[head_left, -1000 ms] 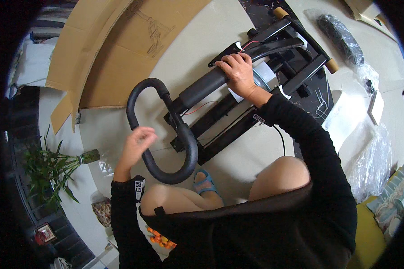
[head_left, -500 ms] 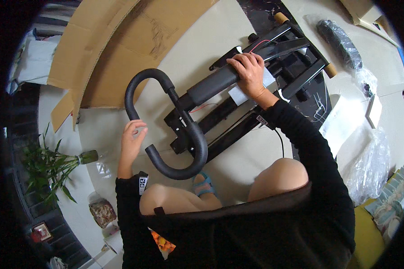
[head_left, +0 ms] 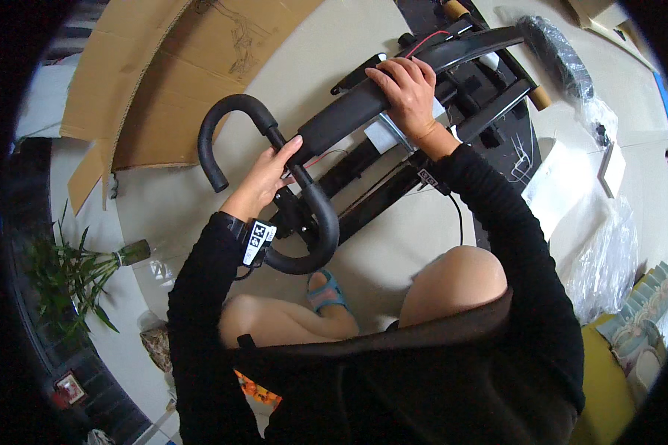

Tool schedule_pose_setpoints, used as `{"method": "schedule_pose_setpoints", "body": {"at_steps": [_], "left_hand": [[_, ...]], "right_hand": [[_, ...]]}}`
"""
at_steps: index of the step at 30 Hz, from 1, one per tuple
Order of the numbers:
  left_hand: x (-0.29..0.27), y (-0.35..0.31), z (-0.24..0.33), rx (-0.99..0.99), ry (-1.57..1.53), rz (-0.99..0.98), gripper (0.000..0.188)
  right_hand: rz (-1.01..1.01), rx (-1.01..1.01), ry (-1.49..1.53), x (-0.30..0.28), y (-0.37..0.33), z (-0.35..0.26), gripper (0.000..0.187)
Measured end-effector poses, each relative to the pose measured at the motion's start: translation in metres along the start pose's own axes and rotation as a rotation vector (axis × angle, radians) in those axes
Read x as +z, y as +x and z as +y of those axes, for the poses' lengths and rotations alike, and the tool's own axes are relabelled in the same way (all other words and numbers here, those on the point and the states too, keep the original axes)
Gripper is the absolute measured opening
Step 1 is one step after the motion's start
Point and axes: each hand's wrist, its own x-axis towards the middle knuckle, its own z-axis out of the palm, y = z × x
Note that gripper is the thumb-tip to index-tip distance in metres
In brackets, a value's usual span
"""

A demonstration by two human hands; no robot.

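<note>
A black exercise machine frame (head_left: 360,196) lies on the floor in front of me, with a curved, foam-covered handlebar (head_left: 323,222) at its near left end. My left hand (head_left: 263,176) grips the middle of the handlebar, thumb on top and fingers partly hidden underneath. Behind it, a thick foam-padded tube (head_left: 341,121) slants up to the right. My right hand (head_left: 412,96) is wrapped over the upper part of this tube. A thin red wire (head_left: 427,41) shows beyond my right hand, beside the black frame bars.
A large opened cardboard box (head_left: 200,81) stands at the far left. A potted plant (head_left: 82,267) is at the left. Plastic-wrapped black padding (head_left: 560,55), a white sheet (head_left: 560,185) and clear plastic wrap (head_left: 605,259) lie at the right. My sandalled foot (head_left: 325,291) is near the handlebar.
My left hand has moved up and right from beside the handlebar's open end and taken hold of its middle. The padded tube is raised slightly, with my right hand still on it.
</note>
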Motion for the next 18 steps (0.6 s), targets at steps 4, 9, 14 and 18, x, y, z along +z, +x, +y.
{"method": "schedule_pose_setpoints", "body": {"at_steps": [4, 9, 14, 18], "left_hand": [[0.006, 0.002, -0.005, 0.01, -0.222, 0.039, 0.055], [-0.003, 0.005, 0.003, 0.079, -0.181, 0.271, 0.053], [-0.013, 0.006, 0.021, 0.326, -0.126, 0.405, 0.066], [-0.021, 0.0, 0.033, 0.356, 0.027, 0.454, 0.063]], "right_hand": [[-0.047, 0.033, -0.012, -0.005, 0.0, -0.001, 0.052], [-0.132, 0.059, 0.052, -0.004, 0.002, -0.007, 0.041], [-0.156, 0.036, 0.065, -0.002, 0.008, -0.011, 0.039], [-0.174, 0.033, 0.085, -0.002, 0.011, -0.013, 0.035]]}}
